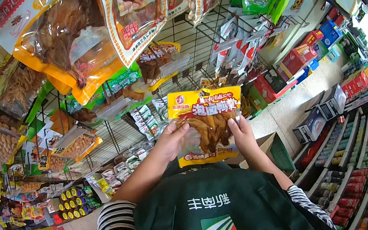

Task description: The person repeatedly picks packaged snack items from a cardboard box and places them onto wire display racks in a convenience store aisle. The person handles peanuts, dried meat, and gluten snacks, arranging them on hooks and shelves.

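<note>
Yellow and clear, a food packet [209, 131] was pinched at its sides by a person's left hand [173, 141] and right hand [242, 133] before a wire rack [192, 50], apparently at an inspecting step; moving it likely called for a steady grip.

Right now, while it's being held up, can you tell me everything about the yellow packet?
The yellow packet is flat, roughly rectangular and shiny like plastic. Yellow bands with printing run along its top and bottom, and a clear middle shows brown food pieces inside. No tear shows. Its printed front faces the camera, right way up. The left hand and right hand grip its sides, above the green apron in the picture.
</note>
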Tool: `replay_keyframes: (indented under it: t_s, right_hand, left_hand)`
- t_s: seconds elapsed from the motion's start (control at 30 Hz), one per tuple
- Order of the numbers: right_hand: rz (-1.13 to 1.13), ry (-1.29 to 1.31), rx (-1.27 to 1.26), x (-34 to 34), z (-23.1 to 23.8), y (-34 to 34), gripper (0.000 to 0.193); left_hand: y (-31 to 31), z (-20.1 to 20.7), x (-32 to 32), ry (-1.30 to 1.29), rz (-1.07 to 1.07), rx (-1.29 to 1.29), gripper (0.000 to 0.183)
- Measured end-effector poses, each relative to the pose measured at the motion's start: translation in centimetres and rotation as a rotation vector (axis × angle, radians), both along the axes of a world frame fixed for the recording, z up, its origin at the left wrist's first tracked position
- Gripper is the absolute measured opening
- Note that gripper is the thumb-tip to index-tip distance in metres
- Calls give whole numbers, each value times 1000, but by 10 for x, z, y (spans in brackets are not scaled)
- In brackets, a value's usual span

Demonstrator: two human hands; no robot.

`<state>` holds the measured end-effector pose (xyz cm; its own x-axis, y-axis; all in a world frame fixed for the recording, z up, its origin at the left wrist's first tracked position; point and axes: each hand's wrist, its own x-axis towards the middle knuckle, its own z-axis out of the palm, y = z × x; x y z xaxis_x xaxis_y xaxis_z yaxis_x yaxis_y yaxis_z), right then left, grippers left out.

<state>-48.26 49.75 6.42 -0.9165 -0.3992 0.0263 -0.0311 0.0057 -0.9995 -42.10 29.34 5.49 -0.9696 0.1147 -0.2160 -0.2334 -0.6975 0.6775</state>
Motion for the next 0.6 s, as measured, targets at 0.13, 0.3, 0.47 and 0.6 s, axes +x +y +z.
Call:
replay_keyframes:
  t_s: [0.13, 0.3, 0.47, 0.6]
  right_hand:
    - [5, -35, -25, 2, -2, -3, 24]
    - [-17, -155, 2, 4, -11, -3, 28]
    - [-156, -222, -124, -10, -11, -22, 27]
    - [-321, -223, -672, -24, -39, -49, 54]
  left_hand:
    - [-6, -3, 4, 46, -43, -20, 27]
    - [-6, -2, 7, 80, -10, -119, 28]
    - [9, 31, 4, 167, -5, -216, 41]
    - [37, 40, -14, 652, -183, -699, 68]
